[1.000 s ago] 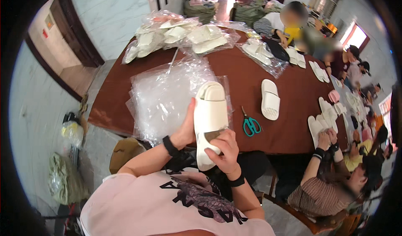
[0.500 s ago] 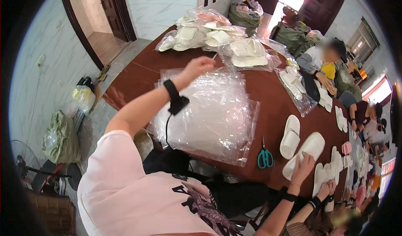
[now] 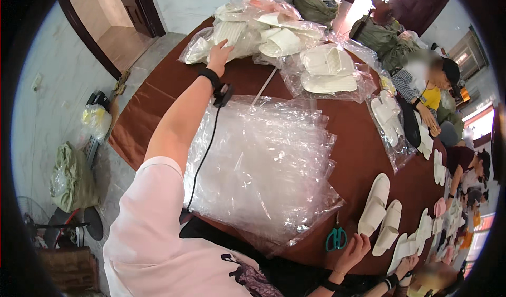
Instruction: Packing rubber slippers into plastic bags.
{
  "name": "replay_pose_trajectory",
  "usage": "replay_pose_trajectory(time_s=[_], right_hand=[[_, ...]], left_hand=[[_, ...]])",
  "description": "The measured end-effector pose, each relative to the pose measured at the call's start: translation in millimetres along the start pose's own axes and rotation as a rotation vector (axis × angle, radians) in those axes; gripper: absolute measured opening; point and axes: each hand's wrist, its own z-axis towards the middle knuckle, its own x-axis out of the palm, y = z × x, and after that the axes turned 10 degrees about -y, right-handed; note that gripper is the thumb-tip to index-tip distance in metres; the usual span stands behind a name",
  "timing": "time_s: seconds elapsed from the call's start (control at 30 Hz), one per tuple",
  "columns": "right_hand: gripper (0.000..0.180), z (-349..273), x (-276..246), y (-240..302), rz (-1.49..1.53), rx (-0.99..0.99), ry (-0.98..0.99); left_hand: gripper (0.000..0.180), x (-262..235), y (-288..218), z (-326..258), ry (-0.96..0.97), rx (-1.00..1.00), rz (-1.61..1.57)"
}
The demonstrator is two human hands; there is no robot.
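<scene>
My left hand [image 3: 219, 58] reaches over the pile of bagged white slippers [image 3: 232, 36] at the back of the table, its fingers apart and holding nothing. Below that arm lies a broad stack of clear plastic bags [image 3: 253, 165]. A thin white strip [image 3: 264, 88] rests at the stack's far edge. At the near right, my right hand [image 3: 354, 253] is beside the near end of a white slipper [image 3: 375, 205], fingers loosely bent; whether they touch it is hard to tell. A second white slipper [image 3: 390, 227] lies to its right. Teal-handled scissors [image 3: 336, 239] lie left of that hand.
More bagged slippers [image 3: 327, 70] lie on the brown tablecloth [image 3: 363, 139]. Along the right side, co-workers sit; one person's hands [image 3: 405, 268] work on slippers close to my right arm. A black cable [image 3: 203, 154] hangs from my left wrist. Stuffed green sacks [image 3: 74, 176] stand around.
My left hand has moved left and away from me, from the white strip to the bagged pile. My right hand has come off the slipper it was on and drawn back left; the two slippers now lie side by side.
</scene>
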Motion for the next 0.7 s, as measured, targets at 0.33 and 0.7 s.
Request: replay_pose_trajectory(time_s=[0.33, 0.7], right_hand=[[0.011, -7, -23, 15, 0.097, -0.062, -0.023], [0.016, -34, -52, 72, 0.459, -0.112, -0.037]], left_hand=[[0.041, -34, -102, -21, 0.15, -0.083, -0.425], [0.052, -141, -303, -191, 0.491, 0.344, -0.657]])
